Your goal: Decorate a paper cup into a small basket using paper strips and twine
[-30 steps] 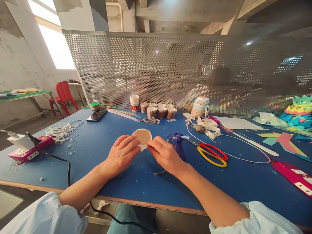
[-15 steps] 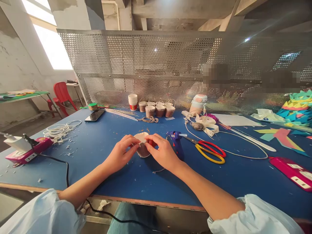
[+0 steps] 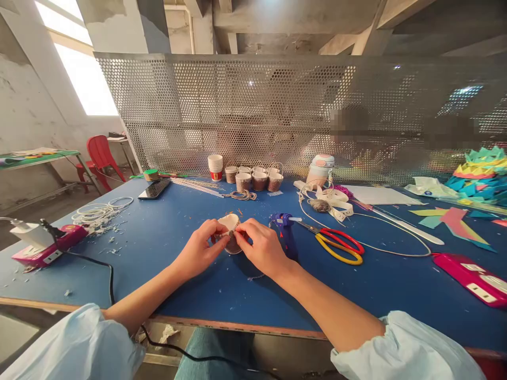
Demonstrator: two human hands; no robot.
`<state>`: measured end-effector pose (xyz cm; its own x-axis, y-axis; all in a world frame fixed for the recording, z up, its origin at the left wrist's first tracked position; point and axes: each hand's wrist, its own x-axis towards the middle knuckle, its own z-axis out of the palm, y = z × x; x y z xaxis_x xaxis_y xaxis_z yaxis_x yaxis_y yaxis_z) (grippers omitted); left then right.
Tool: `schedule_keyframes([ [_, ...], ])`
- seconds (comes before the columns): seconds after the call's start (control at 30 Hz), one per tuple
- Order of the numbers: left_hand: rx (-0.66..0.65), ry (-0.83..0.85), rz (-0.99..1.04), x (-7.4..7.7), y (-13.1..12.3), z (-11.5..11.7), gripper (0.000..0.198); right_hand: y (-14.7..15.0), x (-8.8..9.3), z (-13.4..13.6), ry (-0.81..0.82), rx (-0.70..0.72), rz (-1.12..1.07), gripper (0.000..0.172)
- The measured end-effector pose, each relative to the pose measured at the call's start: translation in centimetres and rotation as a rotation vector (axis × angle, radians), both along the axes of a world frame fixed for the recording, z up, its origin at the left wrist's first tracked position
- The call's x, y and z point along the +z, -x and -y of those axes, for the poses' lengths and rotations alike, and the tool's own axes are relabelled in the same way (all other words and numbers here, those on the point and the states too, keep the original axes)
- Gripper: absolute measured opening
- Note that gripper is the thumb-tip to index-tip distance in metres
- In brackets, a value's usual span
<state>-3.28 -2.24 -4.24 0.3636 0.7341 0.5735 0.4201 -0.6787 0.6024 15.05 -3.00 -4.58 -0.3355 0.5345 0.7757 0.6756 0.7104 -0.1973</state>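
Between my hands a small cup, brown on its side with a whitish rim, stands slightly tilted on the blue table. My left hand pinches at its near rim from the left. My right hand pinches the same rim from the right, fingertips almost meeting the left ones. Fingers cover part of the rim, and any strand pressed there is too small to make out. A blue glue gun stands just right of my right hand. Scissors with red and yellow handles lie beyond it.
Several brown-wrapped cups and a stack of paper cups line the back, before a perforated metal screen. Power strips sit at both sides. A phone, white cord and a bottle are also on the table.
My fingertips have shifted slightly along the cup's near rim, and the cup tilts a little differently. The whole view has moved slightly; the other things stay in place.
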Motion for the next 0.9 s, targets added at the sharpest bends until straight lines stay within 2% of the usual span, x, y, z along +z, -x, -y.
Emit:
schedule_keyframes([
  [0.07, 0.0, -0.015, -0.01, 0.1, -0.1, 0.1, 0.01, 0.1, 0.0, 0.0, -0.047, -0.025, 0.055, 0.017],
  [0.23, 0.013, -0.062, -0.028, 0.3, -0.4, 0.3, 0.011, 0.3, -0.2, -0.1, -0.039, -0.04, 0.044, 0.018],
  [0.5, 0.062, -0.022, -0.021, -0.1, -0.4, 0.0, 0.005, 0.3, 0.0, 0.4, 0.061, 0.034, -0.055, 0.008],
  [0.6, 0.053, -0.024, -0.006, -0.4, -0.3, 0.1, 0.014, 0.3, 0.2, 0.6, 0.139, 0.083, -0.122, 0.006],
  [0.73, 0.07, -0.128, -0.034, -0.7, -0.4, 0.2, 0.02, 0.5, 0.3, 0.7, 0.218, 0.096, -0.225, 0.007],
  [0.9, 0.101, -0.386, -0.111, -1.2, -0.7, -0.1, 0.02, 0.8, 0.1, 0.4, 0.245, 0.063, -0.3, 0.009],
])
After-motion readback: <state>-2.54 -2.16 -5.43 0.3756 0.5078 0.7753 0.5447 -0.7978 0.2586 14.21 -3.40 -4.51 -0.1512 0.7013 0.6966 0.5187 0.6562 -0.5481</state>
